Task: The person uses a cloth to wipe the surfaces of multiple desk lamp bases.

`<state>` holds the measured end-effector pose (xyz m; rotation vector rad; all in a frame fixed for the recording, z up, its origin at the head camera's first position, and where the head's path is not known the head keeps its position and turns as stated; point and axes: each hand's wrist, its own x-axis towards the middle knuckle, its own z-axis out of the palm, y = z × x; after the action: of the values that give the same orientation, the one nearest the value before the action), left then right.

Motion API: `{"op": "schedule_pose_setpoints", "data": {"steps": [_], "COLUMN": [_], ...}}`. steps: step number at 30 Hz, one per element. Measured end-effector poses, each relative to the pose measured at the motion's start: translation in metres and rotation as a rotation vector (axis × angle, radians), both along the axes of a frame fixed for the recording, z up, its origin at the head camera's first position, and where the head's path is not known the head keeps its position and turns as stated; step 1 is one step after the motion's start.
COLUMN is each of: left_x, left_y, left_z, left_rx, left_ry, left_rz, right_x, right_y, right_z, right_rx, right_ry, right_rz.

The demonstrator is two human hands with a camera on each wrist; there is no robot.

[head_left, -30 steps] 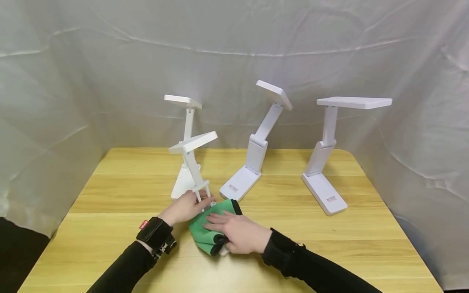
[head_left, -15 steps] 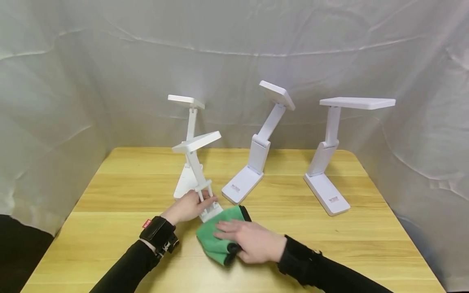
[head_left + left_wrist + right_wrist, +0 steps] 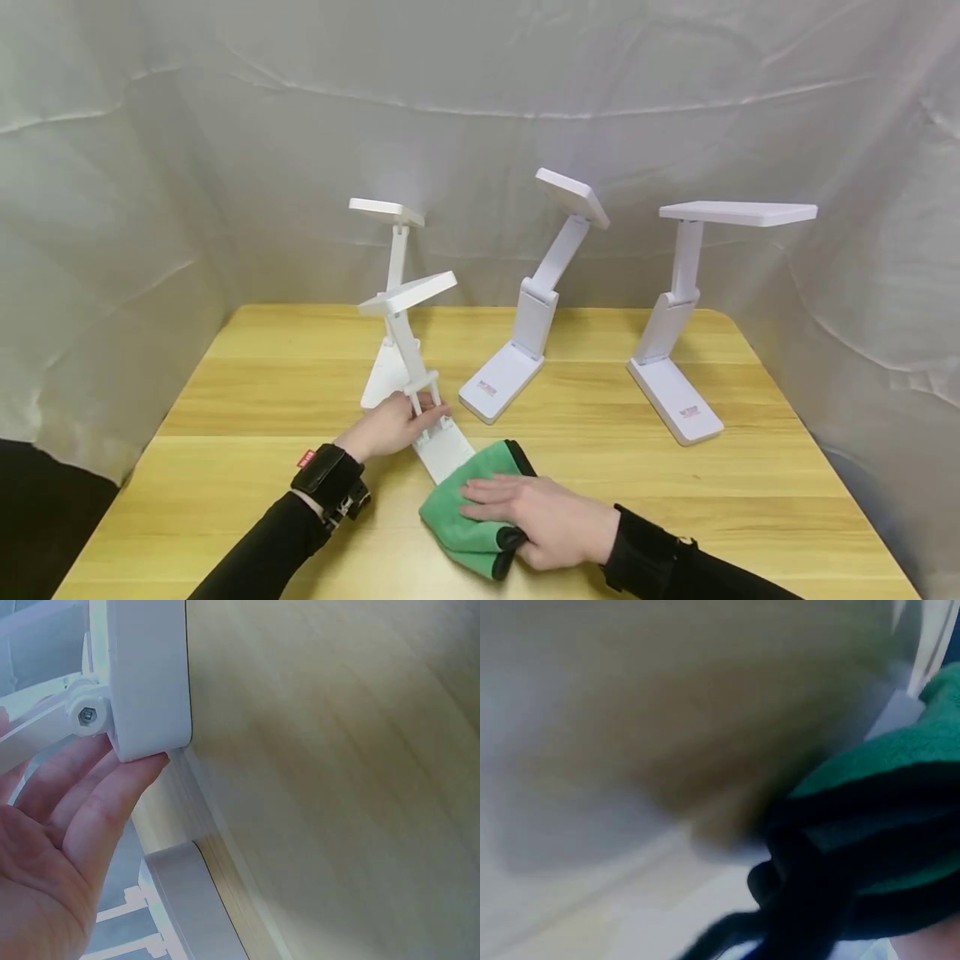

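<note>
Item, left hand [image 3: 392, 427]: yours, curled at the hinge end of the near lamp [image 3: 407, 348], thumb laid across by the two thin uprights. In the left wrist view the fingers [image 3: 109, 806] lie close together, and one tip touches the corner of the lamp's base [image 3: 150, 682], just under a hex-socket screw [image 3: 87, 716].

Item, right hand [image 3: 551, 521]: yours, fingers extended and slightly apart, resting on top of the green cloth [image 3: 453, 515]. Your thumb is hidden, so whether it pinches from below cannot be told.

Item, cloth: green with black edging, folded, draped over the front end of the near lamp's base and down to the wooden table [image 3: 637, 500]. Your right wrist view is blurred; it shows mainly the edging.

Item, near lamp: white, left of centre, standing on the table, head tilted.

Item, three further white lamps: a rear left lamp [image 3: 384, 371] partly behind the near one, a middle lamp [image 3: 534, 317] and a right lamp [image 3: 666, 325], all unfolded.

Changes over one second: your right hand and the cloth have slid toward you, baring more of the base; your left hand stays at the hinge end.
</note>
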<state>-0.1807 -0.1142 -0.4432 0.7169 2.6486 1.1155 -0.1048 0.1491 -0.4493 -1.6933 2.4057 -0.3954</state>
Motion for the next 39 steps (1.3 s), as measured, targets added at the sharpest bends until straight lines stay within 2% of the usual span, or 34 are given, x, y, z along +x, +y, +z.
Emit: {"op": "schedule_pose_setpoints", "data": {"steps": [3, 6, 8, 12, 15, 18, 22, 25, 28, 31, 36, 39], "left_x": [0.001, -0.002, -0.004, -0.004, -0.002, 0.0, 0.0, -0.002, -0.004, -0.003, -0.001, 0.0], "left_y": [0.001, 0.001, 0.0, -0.002, -0.003, -0.003, -0.002, -0.001, 0.0, 0.0, 0.001, 0.001], "left_z": [-0.001, -0.002, -0.002, -0.003, -0.003, -0.002, -0.002, -0.004, -0.004, -0.003, -0.001, -0.001], "left_rx": [0.004, 0.022, 0.031, 0.028, 0.015, 0.009, 0.01, 0.018, 0.03, 0.04, 0.026, 0.017], "left_ry": [0.001, 0.045, 0.059, 0.046, 0.035, 0.023, 0.006, 0.026, 0.045, 0.026, 0.008, 0.012], "left_rz": [-0.016, -0.046, -0.057, -0.041, -0.014, 0.001, -0.006, -0.033, -0.038, -0.017, 0.002, -0.004], "right_x": [-0.011, -0.024, -0.026, -0.011, 0.003, 0.007, -0.008, -0.025, -0.032, -0.023, 0.001, 0.002], "right_y": [-0.012, -0.031, -0.039, -0.029, -0.01, 0.0, -0.01, -0.027, -0.038, -0.034, -0.007, 0.0], "right_z": [0.001, 0.001, 0.0, -0.003, -0.003, -0.001, 0.002, 0.003, 0.003, 0.001, 0.001, 0.003], "right_rx": [0.014, 0.039, 0.056, 0.055, 0.023, 0.006, 0.01, 0.023, 0.037, 0.042, 0.017, 0.003], "right_ry": [0.023, 0.095, 0.14, 0.15, 0.082, 0.04, 0.043, 0.068, 0.09, 0.083, 0.023, -0.006], "right_rz": [-0.048, -0.074, -0.072, -0.033, 0.0, 0.007, -0.045, -0.078, -0.078, -0.052, 0.005, 0.002]}}
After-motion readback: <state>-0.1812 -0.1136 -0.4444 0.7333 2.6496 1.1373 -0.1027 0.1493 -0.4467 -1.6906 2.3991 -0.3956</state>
